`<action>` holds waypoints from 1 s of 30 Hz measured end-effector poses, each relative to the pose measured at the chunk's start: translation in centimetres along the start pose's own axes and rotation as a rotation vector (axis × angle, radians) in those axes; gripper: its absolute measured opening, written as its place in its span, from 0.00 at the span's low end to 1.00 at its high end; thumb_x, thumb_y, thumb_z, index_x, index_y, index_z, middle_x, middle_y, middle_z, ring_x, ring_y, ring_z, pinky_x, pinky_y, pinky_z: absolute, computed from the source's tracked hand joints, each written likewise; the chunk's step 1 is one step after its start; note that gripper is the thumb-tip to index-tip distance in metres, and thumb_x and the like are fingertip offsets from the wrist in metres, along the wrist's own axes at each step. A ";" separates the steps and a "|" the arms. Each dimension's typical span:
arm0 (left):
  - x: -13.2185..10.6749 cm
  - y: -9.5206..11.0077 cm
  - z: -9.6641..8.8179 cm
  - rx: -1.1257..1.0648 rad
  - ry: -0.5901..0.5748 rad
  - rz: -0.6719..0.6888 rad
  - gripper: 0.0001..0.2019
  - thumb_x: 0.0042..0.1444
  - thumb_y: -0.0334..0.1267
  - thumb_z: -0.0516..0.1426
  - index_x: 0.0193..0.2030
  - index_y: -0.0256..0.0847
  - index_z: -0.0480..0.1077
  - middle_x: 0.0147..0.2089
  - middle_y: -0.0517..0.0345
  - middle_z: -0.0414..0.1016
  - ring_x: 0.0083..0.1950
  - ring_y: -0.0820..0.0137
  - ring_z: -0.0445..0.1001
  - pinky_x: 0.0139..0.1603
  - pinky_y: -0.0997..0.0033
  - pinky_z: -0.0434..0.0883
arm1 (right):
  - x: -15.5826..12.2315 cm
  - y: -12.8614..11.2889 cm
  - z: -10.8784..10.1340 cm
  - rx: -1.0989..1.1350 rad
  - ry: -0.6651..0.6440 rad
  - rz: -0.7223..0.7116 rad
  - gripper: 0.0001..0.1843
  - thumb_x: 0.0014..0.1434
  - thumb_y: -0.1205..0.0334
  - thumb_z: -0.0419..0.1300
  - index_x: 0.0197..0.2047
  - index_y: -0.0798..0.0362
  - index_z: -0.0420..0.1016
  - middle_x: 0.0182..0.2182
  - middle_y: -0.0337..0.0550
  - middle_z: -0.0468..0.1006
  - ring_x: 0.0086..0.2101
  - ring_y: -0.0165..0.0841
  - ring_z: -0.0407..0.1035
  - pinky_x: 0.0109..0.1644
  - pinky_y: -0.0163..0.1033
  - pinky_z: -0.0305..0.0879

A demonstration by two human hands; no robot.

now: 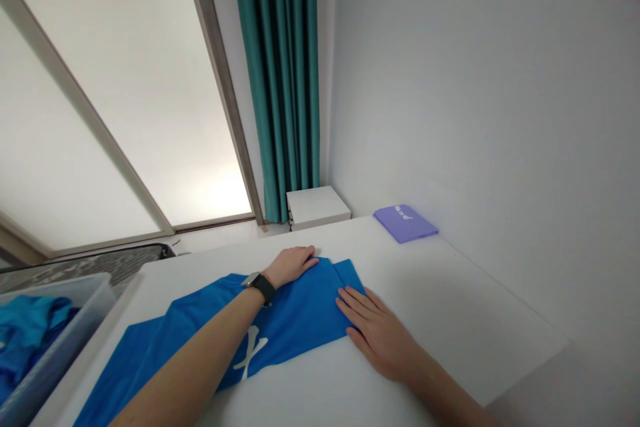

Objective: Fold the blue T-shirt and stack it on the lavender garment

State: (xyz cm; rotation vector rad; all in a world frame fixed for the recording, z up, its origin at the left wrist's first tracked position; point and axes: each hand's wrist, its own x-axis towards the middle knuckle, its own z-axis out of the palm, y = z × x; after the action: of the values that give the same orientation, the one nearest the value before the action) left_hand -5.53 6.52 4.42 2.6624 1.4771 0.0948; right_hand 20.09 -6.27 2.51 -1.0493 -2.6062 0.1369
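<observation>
A blue T-shirt (300,313) with a white print lies spread on the white table (450,307). My left hand (293,263), with a black watch on the wrist, rests on the shirt's far edge, its fingers lying flat on the cloth. Beside the shirt's right edge my right hand (375,330) lies flat with its fingers stretched out, the fingertips touching the cloth. Neither hand holds anything.
A folded purple garment (405,222) lies at the table's far right by the wall. A clear plastic bin (50,340) with blue clothes stands at the left. A small white cabinet (317,207) and a green curtain (283,80) are beyond the table.
</observation>
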 end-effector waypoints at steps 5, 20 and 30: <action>-0.1 -0.1 0.5 0.015 0.023 -0.026 0.16 0.69 0.50 0.44 0.44 0.43 0.66 0.42 0.52 0.78 0.43 0.61 0.77 0.42 0.67 0.68 | -0.4 0.1 0.3 -0.030 0.076 -0.008 0.28 0.68 0.62 0.51 0.70 0.49 0.54 0.65 0.47 0.62 0.65 0.40 0.55 0.69 0.58 0.48; 1.0 2.3 -0.1 -0.054 0.074 0.051 0.17 0.69 0.46 0.44 0.45 0.42 0.71 0.48 0.51 0.76 0.52 0.62 0.72 0.55 0.59 0.63 | -0.5 1.0 1.2 0.030 0.201 0.108 0.20 0.68 0.66 0.48 0.59 0.50 0.70 0.57 0.50 0.73 0.57 0.40 0.66 0.63 0.55 0.60; 1.8 3.1 -0.6 -0.140 -0.009 0.161 0.06 0.58 0.34 0.54 0.41 0.43 0.69 0.46 0.55 0.74 0.50 0.63 0.70 0.51 0.64 0.66 | -0.3 0.3 0.6 0.028 0.169 0.082 0.20 0.66 0.69 0.48 0.58 0.51 0.71 0.56 0.51 0.73 0.56 0.42 0.65 0.61 0.56 0.61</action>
State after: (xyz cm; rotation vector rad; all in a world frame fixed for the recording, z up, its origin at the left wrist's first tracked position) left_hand -2.03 6.51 5.33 2.6587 1.2037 0.1902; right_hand 20.34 -6.22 1.82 -1.1078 -2.4059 0.0993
